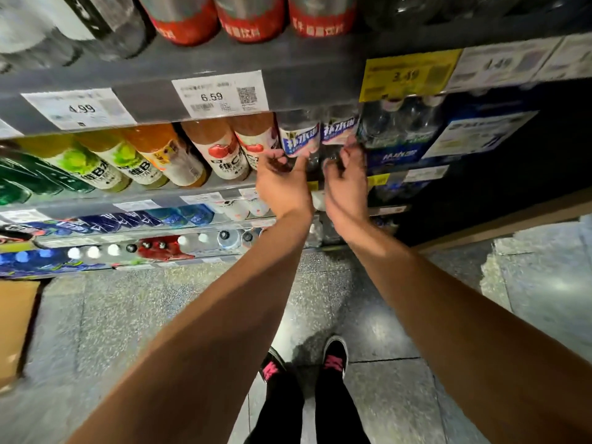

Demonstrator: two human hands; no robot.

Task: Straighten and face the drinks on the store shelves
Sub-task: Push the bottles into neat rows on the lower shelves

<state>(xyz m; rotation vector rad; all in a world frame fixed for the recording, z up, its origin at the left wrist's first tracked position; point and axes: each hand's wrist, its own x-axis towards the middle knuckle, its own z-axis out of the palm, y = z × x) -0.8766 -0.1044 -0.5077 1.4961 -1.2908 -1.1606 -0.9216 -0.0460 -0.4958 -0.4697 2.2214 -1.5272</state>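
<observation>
Two clear bottles, frame centre: left hand (282, 177) cupped loosely beside left bottle (299, 139); right hand (347, 174) grasping right bottle (339, 129). Risk: twisting knocks neighbours askew.

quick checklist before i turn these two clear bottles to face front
1. Left hand on the left clear bottle: cannot tell, fingers curl at its base but contact is blurred.
2. Right hand on the right clear bottle: ok, fingers wrap its lower part.
3. Labels facing out: ok, blue and white print shows on both.
4. Bottles upright: cannot tell, the wide lens tilts everything.
5. Neighbour clearance: not ok, the peach bottle sits tight against the left one, and the blue pack crowds the right.
6. Shelf edge below free: ok, nothing hangs over it there.
</observation>
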